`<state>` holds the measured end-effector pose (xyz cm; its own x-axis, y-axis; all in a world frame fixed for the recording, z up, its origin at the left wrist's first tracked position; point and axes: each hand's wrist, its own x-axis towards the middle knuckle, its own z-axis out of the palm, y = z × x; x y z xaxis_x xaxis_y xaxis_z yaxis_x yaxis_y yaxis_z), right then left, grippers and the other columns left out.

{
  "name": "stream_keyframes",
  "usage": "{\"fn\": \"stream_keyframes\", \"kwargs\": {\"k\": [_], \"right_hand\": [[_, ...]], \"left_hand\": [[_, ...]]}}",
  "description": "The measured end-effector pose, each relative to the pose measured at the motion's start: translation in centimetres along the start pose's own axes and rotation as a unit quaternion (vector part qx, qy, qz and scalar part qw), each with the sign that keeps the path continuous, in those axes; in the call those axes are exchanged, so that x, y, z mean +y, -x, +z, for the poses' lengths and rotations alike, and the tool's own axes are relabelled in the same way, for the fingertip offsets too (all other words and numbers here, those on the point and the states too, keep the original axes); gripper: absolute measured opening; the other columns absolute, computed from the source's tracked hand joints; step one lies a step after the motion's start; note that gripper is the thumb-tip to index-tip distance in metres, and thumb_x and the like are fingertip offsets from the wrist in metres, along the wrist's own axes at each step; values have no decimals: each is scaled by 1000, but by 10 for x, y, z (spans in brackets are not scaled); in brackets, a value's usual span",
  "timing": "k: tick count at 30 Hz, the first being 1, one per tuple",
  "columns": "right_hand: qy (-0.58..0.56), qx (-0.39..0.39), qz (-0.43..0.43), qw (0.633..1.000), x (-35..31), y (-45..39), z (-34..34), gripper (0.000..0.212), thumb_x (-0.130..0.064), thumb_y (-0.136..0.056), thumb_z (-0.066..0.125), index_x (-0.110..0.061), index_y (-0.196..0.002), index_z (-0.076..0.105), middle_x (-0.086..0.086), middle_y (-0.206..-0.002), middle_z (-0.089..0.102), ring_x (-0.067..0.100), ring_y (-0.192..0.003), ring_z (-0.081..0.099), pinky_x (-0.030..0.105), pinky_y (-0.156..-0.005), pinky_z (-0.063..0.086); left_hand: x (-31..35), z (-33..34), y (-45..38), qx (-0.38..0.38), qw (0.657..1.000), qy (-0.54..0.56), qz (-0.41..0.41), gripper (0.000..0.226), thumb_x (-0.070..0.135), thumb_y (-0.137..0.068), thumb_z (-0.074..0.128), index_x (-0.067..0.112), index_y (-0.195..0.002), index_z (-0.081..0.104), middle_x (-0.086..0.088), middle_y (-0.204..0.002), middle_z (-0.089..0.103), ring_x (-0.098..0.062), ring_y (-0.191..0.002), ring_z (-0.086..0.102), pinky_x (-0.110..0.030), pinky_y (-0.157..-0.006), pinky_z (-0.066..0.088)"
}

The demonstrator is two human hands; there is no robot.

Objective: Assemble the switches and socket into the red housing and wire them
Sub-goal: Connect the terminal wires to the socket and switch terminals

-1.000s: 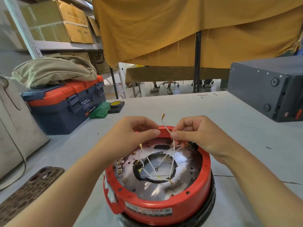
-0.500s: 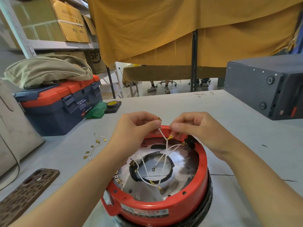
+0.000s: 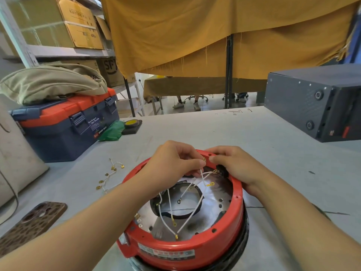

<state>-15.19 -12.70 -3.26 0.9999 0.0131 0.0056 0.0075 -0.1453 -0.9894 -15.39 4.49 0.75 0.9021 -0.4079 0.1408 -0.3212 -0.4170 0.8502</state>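
Head view: the red housing [image 3: 183, 249] sits on the grey table [image 3: 234, 133], open side up, with white wires [image 3: 187, 222] looping across its metal floor. Over the housing's far rim, the left hand [image 3: 172, 165] pinches a white wire with a brass terminal [image 3: 204, 159] at its tip. The right hand [image 3: 234, 167], fingers curled, pinches near that terminal, just above a black part at the rim. Spare terminal leads [image 3: 109, 176] lie left of the housing, a blue toolbox [image 3: 66, 126] beyond them
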Motion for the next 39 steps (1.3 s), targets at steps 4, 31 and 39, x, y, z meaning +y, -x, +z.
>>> {"fn": "stream_keyframes", "kwargs": {"k": [4, 31, 39], "right_hand": [[-8, 25, -6, 1000, 0, 0, 6, 26, 2, -91, 49, -6, -103, 71, 14, -91, 73, 23, -79, 65, 34, -77, 53], [-29, 60, -10, 998, 6, -4, 11, 24, -2, -90, 51, -13, -94, 72, 16, -90, 71, 27, -76, 61, 47, -79, 52], [-37, 55, -13, 998, 6, -3, 11, 25, 0, -89, 51, -10, -96, 72, 15, -89, 71, 25, -77, 62, 40, -77, 51]], "left_hand": [[-1, 3, -3, -22, 999, -42, 15, 6, 9, -79, 72, 7, -74, 72, -6, -61, 71, -13, -57, 67, -21, -64, 54], [-9, 22, -7, -2, 930, -314, 193, 6, 14, -81, 69, 11, -75, 70, 0, -66, 66, -10, -62, 53, -24, -62, 39], [-9, 27, -6, 18, 914, -342, 217, 4, 12, -81, 66, 12, -78, 69, 4, -69, 62, -8, -62, 48, -22, -60, 35]]}}
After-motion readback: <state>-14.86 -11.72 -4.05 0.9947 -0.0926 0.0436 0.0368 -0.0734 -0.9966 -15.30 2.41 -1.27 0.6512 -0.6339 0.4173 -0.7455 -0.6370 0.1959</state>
